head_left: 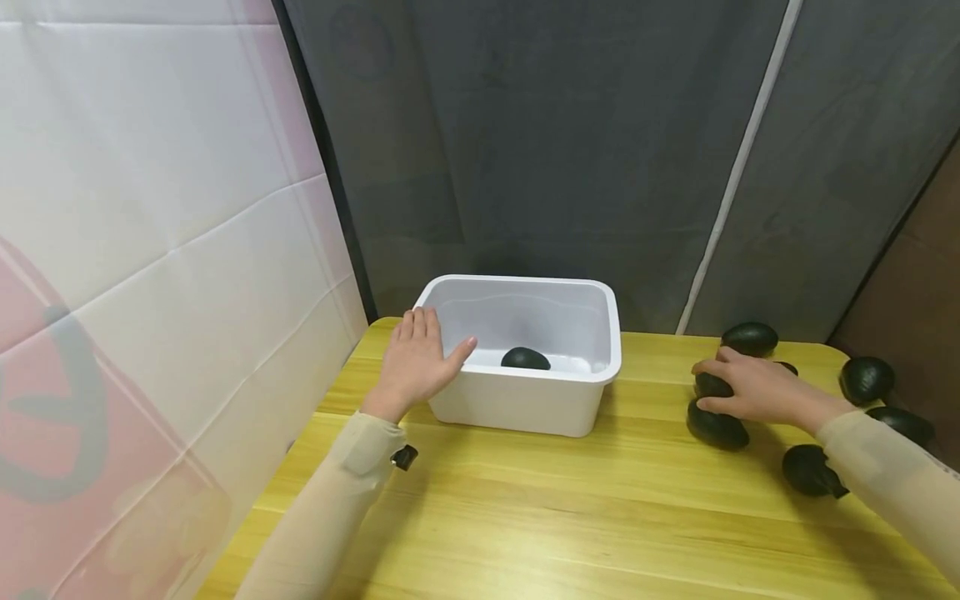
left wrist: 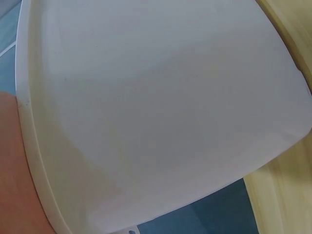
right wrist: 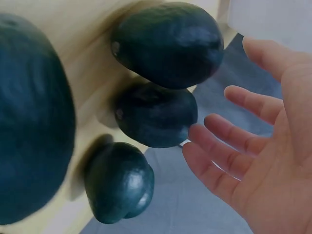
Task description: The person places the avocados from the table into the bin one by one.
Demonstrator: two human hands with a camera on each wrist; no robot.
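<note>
Your right hand (head_left: 753,390) is reaching over the cluster of dark avocados to the right of the white tub (head_left: 525,412), and the nearest avocado (head_left: 711,386) sits just under your fingertips; your fingers (right wrist: 229,141) are spread and relaxed, touching or almost touching it but not yet wrapped round it. I'd judge the step in hand to be taking hold of that fruit, so bring your thumb and fingers round its widest part rather than pinching the tapered end, since the skin looks smooth and glossy and may slip. Lift it straight up, because another avocado (head_left: 717,427) lies right against it on the side nearer you and could roll across the desk (head_left: 525,500). Your left hand (head_left: 418,358) lies flat and open against the tub's left end; keep it there to steady the tub. One avocado (head_left: 525,359) lies inside the tub. The head view gives you that whole layout, including the fruit in the tub, which neither wrist view shows. The right wrist view shows the gap between your fingers and the fruit up close, while the left wrist view shows little but the tub's white wall (left wrist: 161,112).
</note>
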